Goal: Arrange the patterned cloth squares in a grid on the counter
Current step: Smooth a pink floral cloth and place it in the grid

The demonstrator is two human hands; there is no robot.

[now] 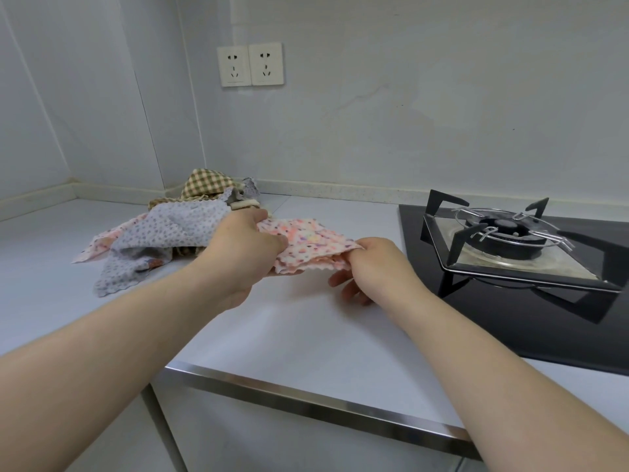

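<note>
Both grips are clamped on one pink cloth square (315, 238), printed with small coloured spots and scallop-edged. By the left grip (238, 245) the square's left side is held, fingers curled round its edge and thumb laid on top. By the right grip (372, 267) the near right corner is pinched between thumb and forefinger; the remaining fingers (342, 279) are spread loosely underneath, angled down toward the desk (306, 335). The square is stretched between the two, low over the white desk near its middle; whether it touches the surface cannot be told. Its near edge is seen doubled, one scalloped layer under another.

Behind and left of the left grip, a heap of cloth squares (163, 240) is piled on the desk toward the corner. A grey-blue dotted cloth (177, 226) is draped on top, a green-and-cream checked cloth (207, 185) is raised at the back near the wall (408, 114), and a pink edge (95, 248) is seen sticking out at the left.

At the right, a black glass hob (510, 321) is set into the desk, with a burner (503, 229) under a black pan support (457, 243). Two wall sockets (250, 64) are mounted side by side above the heap. A steel trim (306, 398) is run along the desk's front edge.
</note>
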